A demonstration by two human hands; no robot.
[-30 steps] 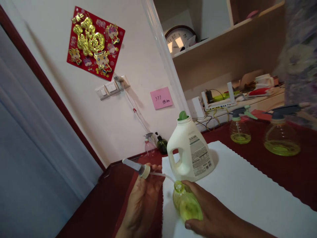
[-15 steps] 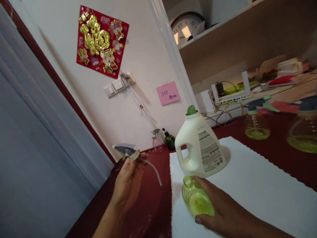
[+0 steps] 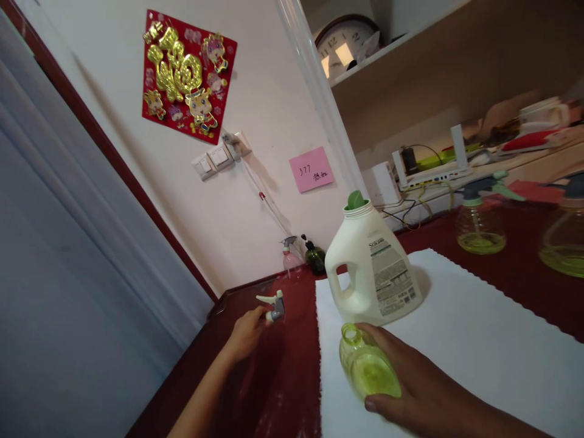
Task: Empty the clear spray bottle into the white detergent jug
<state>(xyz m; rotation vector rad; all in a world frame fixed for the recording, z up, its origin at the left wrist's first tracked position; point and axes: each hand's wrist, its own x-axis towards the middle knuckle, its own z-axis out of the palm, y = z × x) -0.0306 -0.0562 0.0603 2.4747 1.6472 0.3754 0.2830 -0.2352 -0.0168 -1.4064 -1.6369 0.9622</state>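
My right hand (image 3: pixel 410 389) is wrapped around a small green see-through spray bottle (image 3: pixel 365 368) with an uncovered neck, on the white mat (image 3: pixel 479 340). My left hand (image 3: pixel 246 334) reaches out over the dark red table (image 3: pixel 274 389) and holds the grey and white trigger sprayer head (image 3: pixel 272 304) low above the tabletop. A white detergent jug (image 3: pixel 371 274) with a green cap stands on the mat just behind the bottle.
Two more green spray bottles (image 3: pixel 483 222) (image 3: pixel 563 240) stand on the table at the right. A small pink sprayer (image 3: pixel 289 258) and a dark bottle (image 3: pixel 314 255) sit by the wall. Shelves with a clock (image 3: pixel 344 45) and a router (image 3: pixel 433 164) are behind.
My left hand pulled the sprayer head with its tube out of the green bottle, swung it left and lowered it toward the red tabletop. My right hand kept hold of the bottle.
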